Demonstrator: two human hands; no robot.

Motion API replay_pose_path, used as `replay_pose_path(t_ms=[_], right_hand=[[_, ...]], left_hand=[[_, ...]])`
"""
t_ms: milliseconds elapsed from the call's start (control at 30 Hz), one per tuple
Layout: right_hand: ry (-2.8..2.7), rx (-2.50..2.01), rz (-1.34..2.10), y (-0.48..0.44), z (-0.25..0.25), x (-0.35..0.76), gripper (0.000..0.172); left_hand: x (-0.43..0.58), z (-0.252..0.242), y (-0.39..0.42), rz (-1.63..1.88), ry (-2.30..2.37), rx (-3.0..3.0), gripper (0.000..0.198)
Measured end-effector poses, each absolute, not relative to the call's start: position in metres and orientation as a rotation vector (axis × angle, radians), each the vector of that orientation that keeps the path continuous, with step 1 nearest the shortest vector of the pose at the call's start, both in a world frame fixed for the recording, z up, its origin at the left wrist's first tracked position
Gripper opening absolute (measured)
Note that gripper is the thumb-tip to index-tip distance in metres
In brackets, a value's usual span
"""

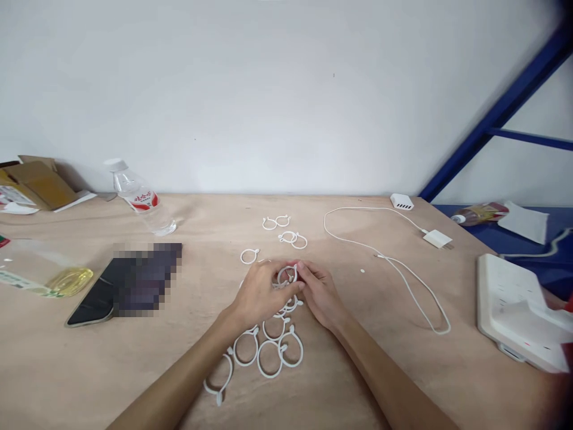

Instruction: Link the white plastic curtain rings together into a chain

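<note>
Near the middle of the table, my left hand (256, 294) and my right hand (320, 294) meet around a white plastic ring (286, 267). The fingertips of both hands pinch this ring. Each loose ring has a small tab, and some have a gap in the loop. Just below my hands lie several more, among them a ring (269, 376) overlapping its neighbour (302, 351). An open-looking ring (231, 370) rests beside my left forearm. Beyond my hands are one single ring (249, 263) and two small pairs. My fingers and palms partly cover other rings.
To the left stand a water bottle (145, 200) and cardboard box (47, 182); a bottle with yellow liquid (71, 280) lies near a phone (92, 298). Rightward are a white cable (353, 240), plug adapter (437, 239), USB charger (401, 202) and power strip (505, 286).
</note>
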State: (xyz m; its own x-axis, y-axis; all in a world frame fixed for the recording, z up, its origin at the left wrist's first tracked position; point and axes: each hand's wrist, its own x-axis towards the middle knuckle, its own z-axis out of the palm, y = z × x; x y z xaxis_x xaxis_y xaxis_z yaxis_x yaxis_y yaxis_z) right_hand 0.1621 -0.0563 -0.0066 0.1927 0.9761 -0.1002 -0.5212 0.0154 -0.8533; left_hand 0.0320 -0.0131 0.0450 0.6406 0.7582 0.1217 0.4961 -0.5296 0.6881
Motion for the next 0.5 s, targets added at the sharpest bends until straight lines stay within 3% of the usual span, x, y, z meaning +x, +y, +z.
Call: replay_pose_path(t_ms=[500], right_hand=[[-0.603, -0.814, 1.295, -0.051, -0.009, 0.167, 0.017]], left_hand=[[0.041, 0.039, -0.007, 0.651, 0.985, 2.212, 0.017]])
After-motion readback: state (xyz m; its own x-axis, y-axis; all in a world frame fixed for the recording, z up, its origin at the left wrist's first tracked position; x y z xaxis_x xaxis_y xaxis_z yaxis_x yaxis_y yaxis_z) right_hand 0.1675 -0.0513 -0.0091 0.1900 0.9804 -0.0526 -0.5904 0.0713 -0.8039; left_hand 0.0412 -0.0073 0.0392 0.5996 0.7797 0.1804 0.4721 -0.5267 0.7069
